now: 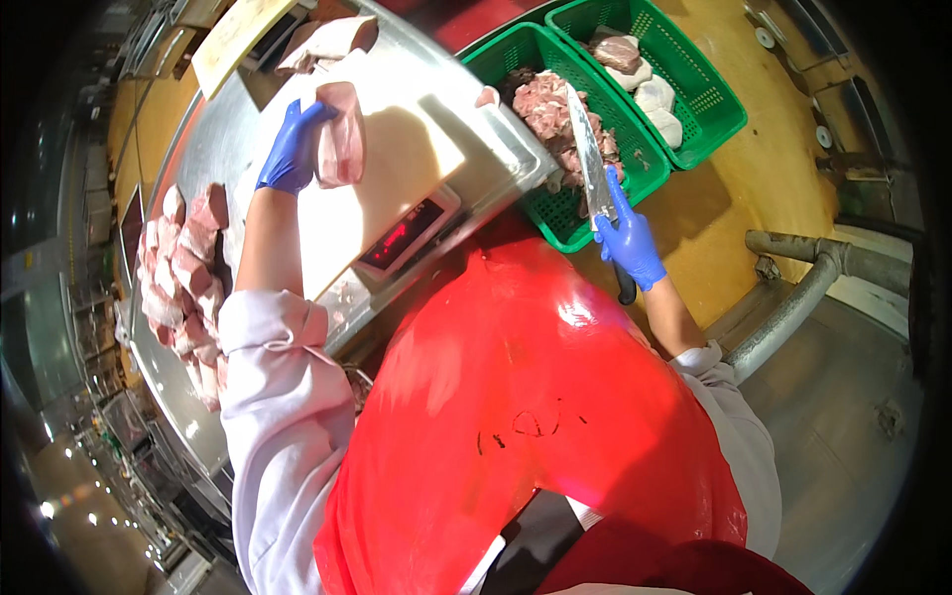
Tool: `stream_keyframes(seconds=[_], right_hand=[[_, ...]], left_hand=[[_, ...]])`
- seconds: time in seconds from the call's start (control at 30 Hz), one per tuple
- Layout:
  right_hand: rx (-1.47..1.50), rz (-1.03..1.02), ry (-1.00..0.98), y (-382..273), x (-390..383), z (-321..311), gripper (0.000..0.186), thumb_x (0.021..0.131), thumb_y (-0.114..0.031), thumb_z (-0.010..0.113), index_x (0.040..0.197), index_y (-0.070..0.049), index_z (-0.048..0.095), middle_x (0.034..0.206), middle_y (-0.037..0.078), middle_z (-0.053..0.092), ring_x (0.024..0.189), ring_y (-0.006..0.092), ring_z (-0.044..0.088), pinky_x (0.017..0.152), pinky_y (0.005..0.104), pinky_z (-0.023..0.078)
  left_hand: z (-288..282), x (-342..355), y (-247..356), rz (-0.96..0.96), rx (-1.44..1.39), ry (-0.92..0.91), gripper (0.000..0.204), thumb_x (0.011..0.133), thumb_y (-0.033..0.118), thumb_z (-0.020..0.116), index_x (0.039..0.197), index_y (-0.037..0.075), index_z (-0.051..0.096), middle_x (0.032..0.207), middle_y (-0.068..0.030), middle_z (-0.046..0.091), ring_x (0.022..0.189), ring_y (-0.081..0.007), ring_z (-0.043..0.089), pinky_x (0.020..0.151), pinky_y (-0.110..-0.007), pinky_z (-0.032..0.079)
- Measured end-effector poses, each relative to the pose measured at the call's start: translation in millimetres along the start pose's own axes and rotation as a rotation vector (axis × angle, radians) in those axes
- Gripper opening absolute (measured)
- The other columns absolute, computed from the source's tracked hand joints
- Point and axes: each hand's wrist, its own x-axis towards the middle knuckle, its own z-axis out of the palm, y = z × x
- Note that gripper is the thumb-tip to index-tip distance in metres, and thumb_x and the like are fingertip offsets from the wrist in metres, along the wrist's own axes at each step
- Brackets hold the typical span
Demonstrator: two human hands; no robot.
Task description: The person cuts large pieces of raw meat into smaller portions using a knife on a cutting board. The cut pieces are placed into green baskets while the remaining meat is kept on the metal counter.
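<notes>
My left hand [290, 149], in a blue glove, grips the left side of a pale pink slab of raw meat [342, 137] over a white cutting board [402, 159]. Part of the fingers is hidden behind the slab. In my right hand [632, 246], also gloved in blue, is a long knife [587, 139] held by its dark handle. Its blade points away from me, above a green basket [650, 183] with small meat trimmings [545, 104]. The index finger lies along the blade's base.
A scale with a lit red display [402, 235] sits at the board's near edge. Several meat chunks [183, 268] are heaped on the metal table [188, 421] at left; another piece [332, 40] lies farther back. A second green basket [719, 129] holds larger pieces. Metal pipes [793, 307] stand at right.
</notes>
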Motion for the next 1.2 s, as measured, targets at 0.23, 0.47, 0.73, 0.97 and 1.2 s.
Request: stream_keyframes(seconds=[0.23, 0.47, 0.73, 0.97, 1.2], right_hand=[[0.026, 0.007, 0.011, 13.2, 15.1, 1.5, 0.082, 0.097, -0.006, 0.057, 0.165, -0.028, 0.016, 0.073, 0.008, 0.064, 0.053, 0.0146, 0.059, 0.048, 0.0310, 0.054], [-0.083, 0.009, -0.194, 3.0, 72.8, 30.0, 0.082, 0.096, -0.004, 0.054, 0.165, -0.027, 0.017, 0.072, 0.008, 0.062, 0.051, 0.0143, 0.058, 0.046, 0.0307, 0.052], [0.156, 0.162, -0.184, -11.4, 122.9, 54.5, 0.075, 0.098, -0.006, 0.052, 0.163, -0.029, 0.023, 0.071, 0.000, 0.054, 0.048, 0.0104, 0.048, 0.042, 0.0249, 0.044], [-0.043, -0.080, -0.036, 8.8, 123.2, 27.5, 0.081, 0.096, 0.008, 0.048, 0.165, -0.024, 0.019, 0.086, 0.008, 0.063, 0.056, 0.0122, 0.055, 0.043, 0.0279, 0.046], [0.079, -0.076, -0.029, -33.6, 109.7, 74.3, 0.079, 0.100, 0.007, 0.049, 0.165, -0.022, 0.015, 0.088, 0.008, 0.065, 0.057, 0.0092, 0.056, 0.043, 0.0245, 0.046]], left_hand=[[106.7, 49.4, 133.2, 0.135, -0.410, -0.173, 0.054, 0.095, 0.041, 0.067, 0.133, 0.005, 0.052, 0.122, -0.0147, 0.057, 0.108, -0.0297, 0.062, 0.094, -0.044, 0.054], [35.2, 19.8, 135.2, 0.304, -0.424, 0.104, 0.032, 0.099, 0.028, 0.063, 0.124, 0.008, 0.058, 0.109, -0.0099, 0.066, 0.088, -0.0209, 0.066, 0.080, -0.029, 0.054], [-88.8, -109.4, 33.7, 0.467, -0.062, 0.473, 0.049, 0.103, 0.022, 0.058, 0.145, 0.002, 0.042, 0.144, -0.0162, 0.054, 0.125, -0.0326, 0.060, 0.102, -0.047, 0.049], [-216.2, -250.4, -140.5, 0.057, -0.078, 0.995, 0.050, 0.101, 0.032, 0.063, 0.139, 0.002, 0.048, 0.134, -0.0106, 0.060, 0.114, -0.0245, 0.066, 0.093, -0.039, 0.051], [-283.5, -237.1, -250.8, -0.055, -0.022, 1.062, 0.045, 0.097, 0.025, 0.069, 0.132, 0.003, 0.052, 0.121, -0.0098, 0.062, 0.102, -0.0203, 0.064, 0.081, -0.033, 0.052]])
